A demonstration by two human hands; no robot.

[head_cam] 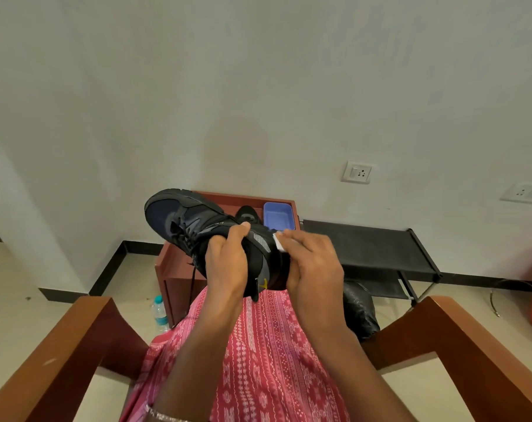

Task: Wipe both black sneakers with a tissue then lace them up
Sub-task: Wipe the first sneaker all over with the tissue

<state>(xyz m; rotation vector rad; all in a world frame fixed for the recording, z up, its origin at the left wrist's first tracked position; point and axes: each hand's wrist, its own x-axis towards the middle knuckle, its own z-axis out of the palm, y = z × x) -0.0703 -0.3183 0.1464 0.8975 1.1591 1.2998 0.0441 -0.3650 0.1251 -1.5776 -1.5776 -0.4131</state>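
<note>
While the sneaker (185, 220) is being held up over the lap, the left hand (225, 263) is gripping its collar to steady it, and the right hand (313, 263) is holding a tissue (277, 241) against its heel side to wipe. Behind the sneaker, its mate (247, 213) is lying on the tabletop (243, 197), mostly hidden. Fingers are covering most of the tissue.

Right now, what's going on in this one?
A seated person holds one black sneaker above their lap. The left hand grips it around the middle, while the right hand holds a white tissue against its heel side. The second sneaker sits on the small wooden table behind, beside a blue tray.
</note>
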